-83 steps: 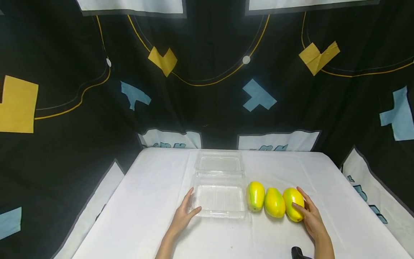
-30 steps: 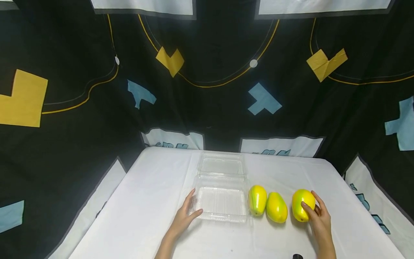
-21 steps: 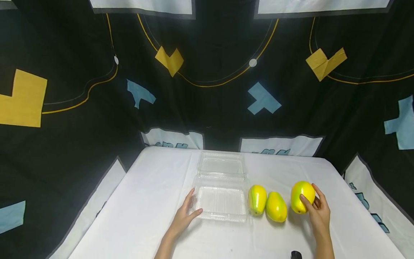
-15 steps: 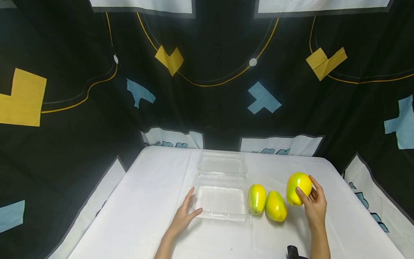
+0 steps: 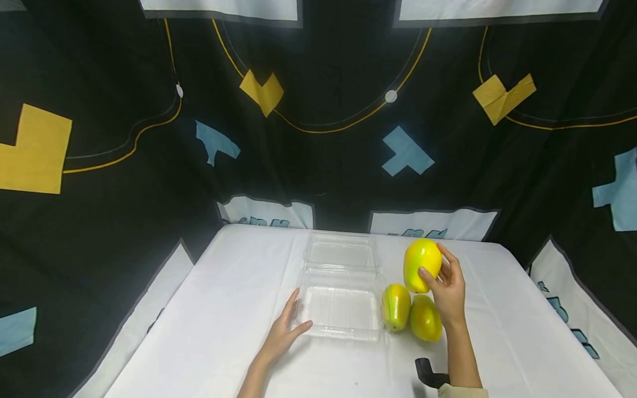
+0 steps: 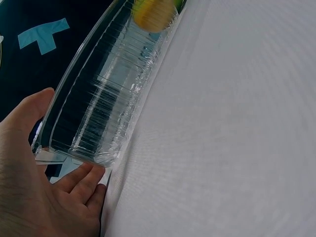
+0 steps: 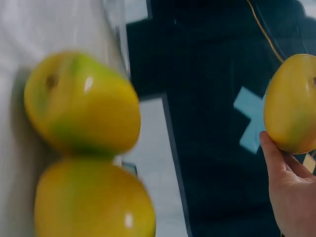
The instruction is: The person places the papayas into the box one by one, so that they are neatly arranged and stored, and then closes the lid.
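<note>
My right hand (image 5: 449, 290) holds a yellow-green mango (image 5: 422, 264) raised above the table, thumb on the near side and fingers on the right. In the right wrist view this mango (image 7: 292, 103) is partly cut off. Just below it on the cloth lie two more mangoes, a left one (image 5: 396, 307) and a right one (image 5: 425, 318), side by side. The clear plastic clamshell box (image 5: 340, 309) lies with its lid (image 5: 341, 250) folded back, nothing inside. My left hand (image 5: 280, 337) touches the box's near-left corner, thumb and fingers spread apart; the left wrist view shows fingertips against its wall (image 6: 103, 123).
The table (image 5: 214, 309) is covered with white cloth. A black curtain (image 5: 318, 166) with yellow and blue patches hangs behind and around it. A black camera mount (image 5: 429, 373) sticks out from the right wrist, close above the cloth.
The right hand took the rightmost mango from beside the others, raised it and carried it left and away, over behind the other two. The left hand stays at the box.
</note>
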### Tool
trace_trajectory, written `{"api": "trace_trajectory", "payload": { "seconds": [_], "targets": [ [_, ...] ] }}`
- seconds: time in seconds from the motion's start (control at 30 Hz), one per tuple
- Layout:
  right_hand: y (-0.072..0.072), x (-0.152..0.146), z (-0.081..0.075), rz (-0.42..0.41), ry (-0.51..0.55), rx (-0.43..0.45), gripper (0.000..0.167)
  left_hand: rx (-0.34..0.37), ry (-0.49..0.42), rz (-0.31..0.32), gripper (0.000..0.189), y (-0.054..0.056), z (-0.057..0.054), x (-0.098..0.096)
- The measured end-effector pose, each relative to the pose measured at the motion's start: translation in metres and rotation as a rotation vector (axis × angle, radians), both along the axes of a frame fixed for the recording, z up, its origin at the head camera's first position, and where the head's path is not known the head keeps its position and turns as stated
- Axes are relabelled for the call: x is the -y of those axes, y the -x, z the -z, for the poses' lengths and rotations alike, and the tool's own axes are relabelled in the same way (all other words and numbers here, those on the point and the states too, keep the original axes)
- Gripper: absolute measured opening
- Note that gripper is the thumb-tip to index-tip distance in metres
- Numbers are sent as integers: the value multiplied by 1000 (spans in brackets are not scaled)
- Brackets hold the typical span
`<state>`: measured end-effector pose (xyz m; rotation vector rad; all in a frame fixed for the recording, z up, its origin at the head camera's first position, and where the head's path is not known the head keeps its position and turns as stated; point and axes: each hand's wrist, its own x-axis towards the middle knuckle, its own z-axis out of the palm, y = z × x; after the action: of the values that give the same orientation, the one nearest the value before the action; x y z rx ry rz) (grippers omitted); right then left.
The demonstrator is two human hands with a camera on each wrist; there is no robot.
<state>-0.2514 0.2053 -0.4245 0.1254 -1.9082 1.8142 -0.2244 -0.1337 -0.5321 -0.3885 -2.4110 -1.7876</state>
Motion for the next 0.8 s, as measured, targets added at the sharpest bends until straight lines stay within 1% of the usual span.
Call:
{"api": "trace_trajectory", "payload": {
  "seconds": [0.1,0.17,0.3,0.4,0.5,0.6,0.77,0.8],
  "targets": [
    [6,15,-1,-44,-14,-21,62,10,-12,10,77,-5,-10,-1],
    [9,25,-1,-83,-11,-38,62,8,-17,18,78,-6,-13,-1],
    [15,48,0,-160,-12,-58,64,0,-3,18,79,-1,-2,1],
    [14,68,-5,-201,-24,-57,64,-8,3,26,79,4,7,4],
    [10,88,-9,-219,-46,-44,63,-5,7,37,79,6,12,6],
    [8,106,-6,-218,-87,-52,62,8,14,35,79,7,14,7],
    [9,130,5,-202,-162,-113,64,20,35,13,80,6,13,6],
    [9,134,6,-204,-172,-121,64,25,36,14,80,4,8,5]
  ]
}}
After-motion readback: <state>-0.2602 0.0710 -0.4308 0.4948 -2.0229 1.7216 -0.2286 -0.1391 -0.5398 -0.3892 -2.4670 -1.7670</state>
